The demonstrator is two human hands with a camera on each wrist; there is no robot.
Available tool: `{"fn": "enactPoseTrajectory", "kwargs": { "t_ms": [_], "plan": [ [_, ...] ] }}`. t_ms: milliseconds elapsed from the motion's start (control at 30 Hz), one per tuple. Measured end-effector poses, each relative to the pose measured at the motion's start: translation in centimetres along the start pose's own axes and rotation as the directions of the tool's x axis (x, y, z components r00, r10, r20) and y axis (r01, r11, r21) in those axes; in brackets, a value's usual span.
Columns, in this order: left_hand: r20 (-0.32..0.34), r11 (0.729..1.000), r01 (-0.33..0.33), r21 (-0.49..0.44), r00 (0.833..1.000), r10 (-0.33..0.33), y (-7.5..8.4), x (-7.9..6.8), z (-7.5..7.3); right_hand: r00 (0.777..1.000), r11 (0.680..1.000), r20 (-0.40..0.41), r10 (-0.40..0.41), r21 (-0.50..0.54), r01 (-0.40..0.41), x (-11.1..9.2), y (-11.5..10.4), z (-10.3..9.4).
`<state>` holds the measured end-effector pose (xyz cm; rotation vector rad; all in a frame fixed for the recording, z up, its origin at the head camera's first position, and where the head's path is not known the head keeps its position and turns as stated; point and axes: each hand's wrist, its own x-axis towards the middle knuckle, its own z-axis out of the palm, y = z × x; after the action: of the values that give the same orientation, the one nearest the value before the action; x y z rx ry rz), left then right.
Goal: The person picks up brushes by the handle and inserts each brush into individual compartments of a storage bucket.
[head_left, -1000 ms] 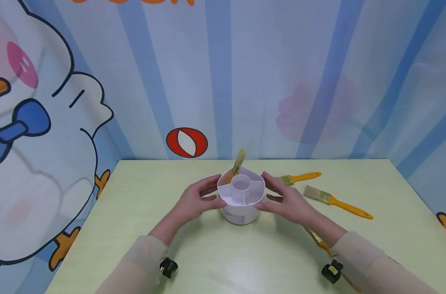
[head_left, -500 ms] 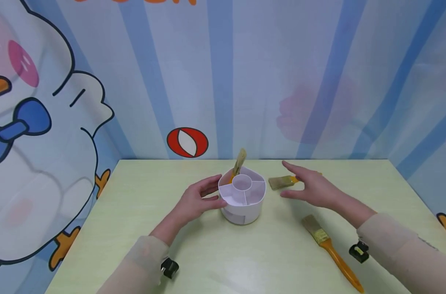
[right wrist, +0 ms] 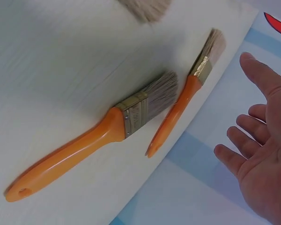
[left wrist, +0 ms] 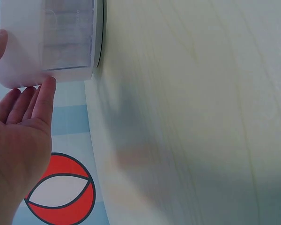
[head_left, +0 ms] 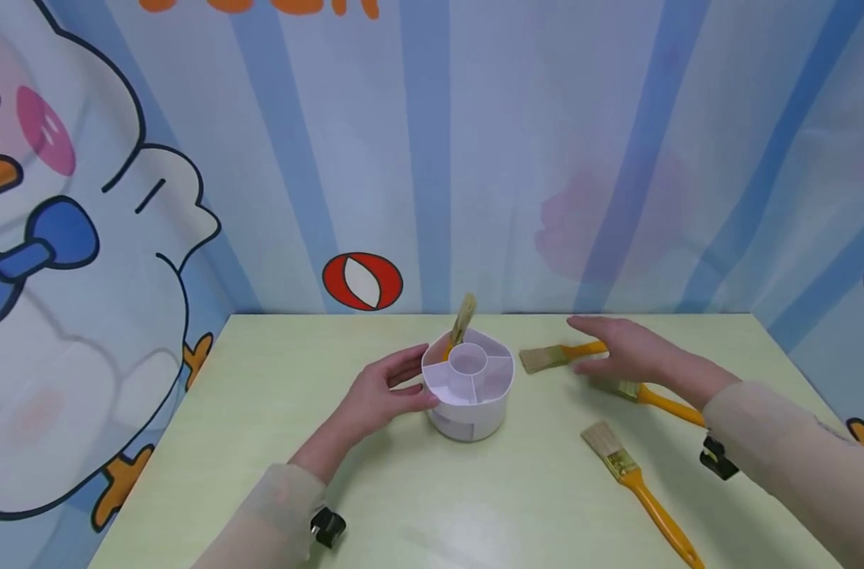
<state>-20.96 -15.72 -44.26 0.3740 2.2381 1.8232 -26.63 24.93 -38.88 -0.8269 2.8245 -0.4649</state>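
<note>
A white round organizer (head_left: pixel 469 403) with divided compartments stands on the table, a paintbrush (head_left: pixel 463 319) leaning in its back-left compartment, bristles up. My left hand (head_left: pixel 382 395) rests against the organizer's left side, thumb toward the front; in the left wrist view its fairly straight fingers touch the wall of the organizer (left wrist: pixel 23 51). Over the right half of the table, my right hand (head_left: pixel 634 349) hovers with fingers spread and holds nothing. Nearest to it lies the back paintbrush (head_left: pixel 545 358), its handle end hidden behind the hand. Another paintbrush (head_left: pixel 669 405) lies partly under the right forearm.
Closer to the front right, a third loose paintbrush (head_left: pixel 638 482) with a yellow-orange handle lies at a slant. The pale wooden table (head_left: pixel 275 371) ends at a printed blue cloth backdrop (head_left: pixel 488 158). Black wrist cameras sit on both sleeves.
My right hand has left the organizer's right side and moved right, above the back brushes, uncovering the front brush. The left hand stays at the organizer.
</note>
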Motion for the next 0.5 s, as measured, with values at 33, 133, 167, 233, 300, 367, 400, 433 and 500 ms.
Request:
{"fn": "enactPoseTrajectory", "kwargs": {
  "t_ms": [33,133,167,233,300,367,400,433,500],
  "plan": [
    [0.0,1.0,-0.003,-0.004,1.0,0.003,0.0,0.0,0.0,1.0,1.0,0.005,0.001,0.0,-0.001,0.1,0.2,0.1],
    [0.004,1.0,-0.009,-0.012,1.0,0.009,0.0,-0.1,0.0,1.0,1.0,0.016,0.002,-0.006,-0.002,0.5,0.6,0.5],
    [0.005,1.0,-0.009,-0.016,1.0,0.009,-0.1,-0.1,0.0,1.0,1.0,0.019,0.006,-0.005,-0.006,0.6,0.8,0.6],
    [0.003,1.0,-0.012,-0.022,1.0,0.012,-0.1,-0.2,0.0,1.0,1.0,0.021,0.01,-0.001,-0.01,0.9,1.0,0.9],
    [0.002,0.999,-0.015,-0.029,1.0,0.015,0.0,-0.2,0.1,1.0,1.0,0.022,0.013,0.002,-0.013,1.0,1.3,1.1],
    [0.001,0.999,-0.015,-0.034,1.0,0.015,0.0,-0.2,0.1,1.0,1.0,0.022,0.009,0.006,-0.009,1.2,1.5,1.4],
    [0.001,0.999,-0.016,-0.037,1.0,0.016,0.0,-0.2,0.1,1.0,1.0,0.023,0.005,0.007,-0.006,1.3,1.7,1.5],
    [0.0,0.999,-0.015,-0.037,1.0,0.015,0.0,-0.2,0.1,1.0,1.0,0.027,0.006,0.013,-0.007,1.3,1.7,1.6],
    [-0.003,0.999,-0.014,-0.042,1.0,0.014,0.1,-0.2,0.1,1.0,1.0,0.029,0.002,0.013,-0.003,1.6,2.0,1.9]
  ]
}}
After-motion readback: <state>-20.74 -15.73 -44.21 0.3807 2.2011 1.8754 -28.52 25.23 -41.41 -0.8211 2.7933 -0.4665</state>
